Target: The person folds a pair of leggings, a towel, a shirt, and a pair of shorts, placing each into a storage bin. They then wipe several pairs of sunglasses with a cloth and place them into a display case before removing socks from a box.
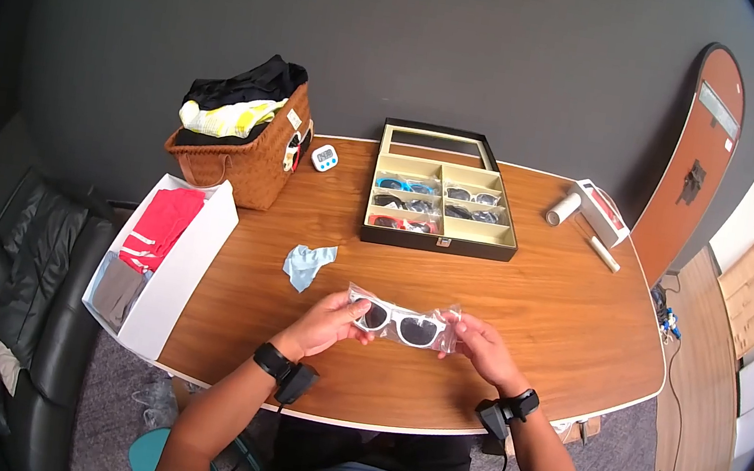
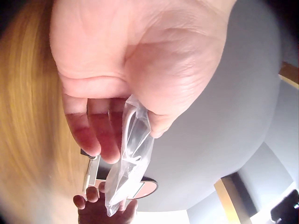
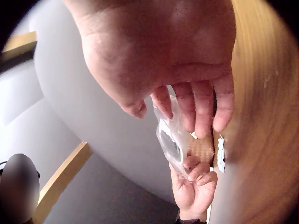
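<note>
White-framed sunglasses (image 1: 417, 330) with dark lenses lie inside a clear plastic bag, held up over the near part of the wooden table. My left hand (image 1: 328, 323) pinches the bag's left end, thumb on the near side and fingers behind. At the other end, my right hand (image 1: 484, 348) holds the bag's edge between thumb and fingers. In the left wrist view the clear bag (image 2: 133, 154) stretches from the left thumb towards the right hand (image 2: 105, 210). A lens of the sunglasses (image 3: 170, 142) shows through the plastic in the right wrist view.
Behind the hands stands an open display case (image 1: 438, 244) with several bagged sunglasses in compartments. A light-blue cloth (image 1: 307, 265) lies left of centre. A wicker basket (image 1: 253, 167), a white timer (image 1: 324, 158), a white box (image 1: 200, 274) of clothes and a small white carton (image 1: 601, 213) stand around.
</note>
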Tool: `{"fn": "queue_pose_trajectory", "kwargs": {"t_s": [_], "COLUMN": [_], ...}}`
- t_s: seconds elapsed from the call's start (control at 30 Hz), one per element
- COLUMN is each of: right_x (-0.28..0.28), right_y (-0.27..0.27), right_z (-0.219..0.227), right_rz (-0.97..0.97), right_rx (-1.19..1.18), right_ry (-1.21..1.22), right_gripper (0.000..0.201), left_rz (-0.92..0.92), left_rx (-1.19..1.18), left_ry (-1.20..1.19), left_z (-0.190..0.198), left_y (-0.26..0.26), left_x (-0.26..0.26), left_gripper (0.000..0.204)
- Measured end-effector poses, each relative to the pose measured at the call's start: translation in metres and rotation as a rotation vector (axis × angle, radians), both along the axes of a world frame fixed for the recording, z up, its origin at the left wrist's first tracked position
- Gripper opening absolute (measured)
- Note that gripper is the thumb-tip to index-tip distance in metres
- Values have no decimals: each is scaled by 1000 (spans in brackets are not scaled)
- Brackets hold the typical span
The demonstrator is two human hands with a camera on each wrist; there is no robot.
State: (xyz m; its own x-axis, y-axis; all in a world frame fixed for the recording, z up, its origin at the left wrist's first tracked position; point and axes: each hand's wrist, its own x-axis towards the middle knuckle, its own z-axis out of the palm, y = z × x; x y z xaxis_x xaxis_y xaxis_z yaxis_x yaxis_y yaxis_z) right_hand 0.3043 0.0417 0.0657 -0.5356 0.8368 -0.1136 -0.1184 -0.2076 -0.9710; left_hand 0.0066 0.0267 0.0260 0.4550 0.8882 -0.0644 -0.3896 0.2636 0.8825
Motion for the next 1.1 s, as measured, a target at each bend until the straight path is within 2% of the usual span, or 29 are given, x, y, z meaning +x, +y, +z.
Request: {"fn": "queue_pose_trajectory", "kwargs": {"t_s": [0.03, 0.07, 0.13, 0.2, 0.27, 0.33, 0.47, 0.67, 0.77, 0.87, 1.0, 1.07, 1.1], "right_x": [0, 1, 1, -2, 2, 4, 14, 27, 32, 23, 19, 18, 17], "right_y": [-1, 0, 1, 0, 5, 6, 9, 9, 9, 7, 9, 9, 9], "right_z": [3, -2, -18, -23, -33, -36, -45, -52, -51, -43, -58, -59, -56], "right_rz": [41, 44, 146, 107, 70, 59, 43, 69, 62, 32, -6, -91, -91], "right_rx": [-129, -131, 118, 127, 90, 98, 51, 29, 7, -19, -2, 44, 40], "right_ry": [33, 33, -137, -162, -45, -45, -79, -104, -141, -144, -169, -363, -363], "right_gripper": [31, 31, 32, 26, 18, 15, 10, 8, 9, 11, 11, 11, 11], "left_rz": [2, -9, -16, -49, -34, -66, -67, 52, 252, 201, 209, 239, 239], "left_rx": [-1, -21, -44, 1, -14, 54, 45, 66, 26, 4, 8, 50, 47], "left_ry": [0, 16, 35, 49, 59, 145, 195, 297, 286, 289, 289, 357, 358], "left_z": [1, 2, 2, 1, 3, 3, -7, -13, -15, -20, -24, -26, -30], "left_y": [0, 0, -2, -3, -2, 0, 5, 7, 11, 14, 11, 10, 11], "left_x": [0, 2, 3, 6, 5, 4, -3, 0, 1, 2, 4, 1, -1], "left_gripper": [28, 28, 29, 30, 31, 29, 26, 25, 22, 21, 20, 19, 19]}}
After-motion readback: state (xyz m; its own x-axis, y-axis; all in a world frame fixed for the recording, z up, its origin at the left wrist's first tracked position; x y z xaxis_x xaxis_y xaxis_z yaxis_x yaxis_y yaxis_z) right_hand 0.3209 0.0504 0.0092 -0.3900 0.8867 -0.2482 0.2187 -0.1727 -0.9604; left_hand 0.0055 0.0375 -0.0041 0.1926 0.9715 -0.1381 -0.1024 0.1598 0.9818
